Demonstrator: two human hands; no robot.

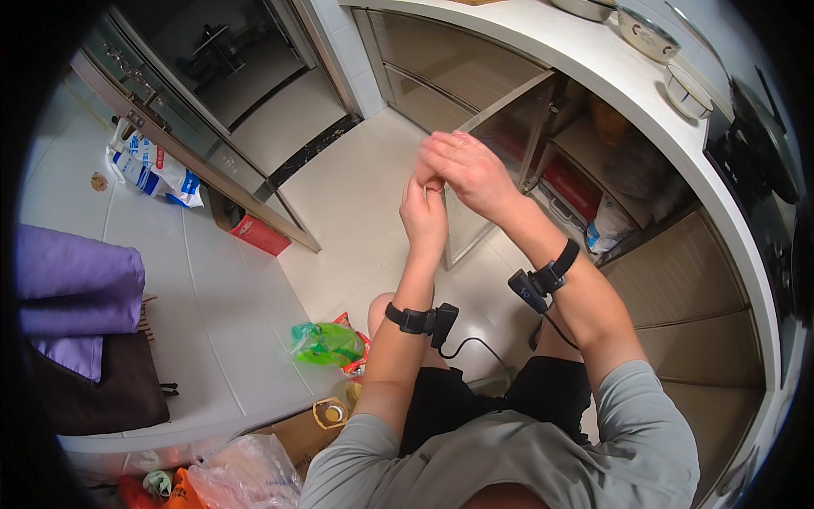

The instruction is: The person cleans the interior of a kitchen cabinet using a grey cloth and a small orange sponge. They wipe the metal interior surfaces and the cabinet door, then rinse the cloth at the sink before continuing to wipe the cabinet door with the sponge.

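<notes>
My left hand (425, 213) and my right hand (474, 172) meet in front of me, over the floor and near an open cabinet door (502, 137). The right fingers lie across the left ones and are slightly blurred. Nothing shows between the palms, though the right hand covers most of the left fingers. Each forearm wears a black strap with a small device, the left strap (413, 320) and the right strap (552, 273). Behind the door, the cabinet holds a red box (572, 191) and a white-and-blue bag (608, 226).
Bowls, among them a white bowl (687, 92), stand on the white counter (610, 63) beside a black stove (750, 184). At left are a glass door (210, 165), a red box (262, 234) and a purple cloth (82, 280). A green package (331, 343) lies near my left knee.
</notes>
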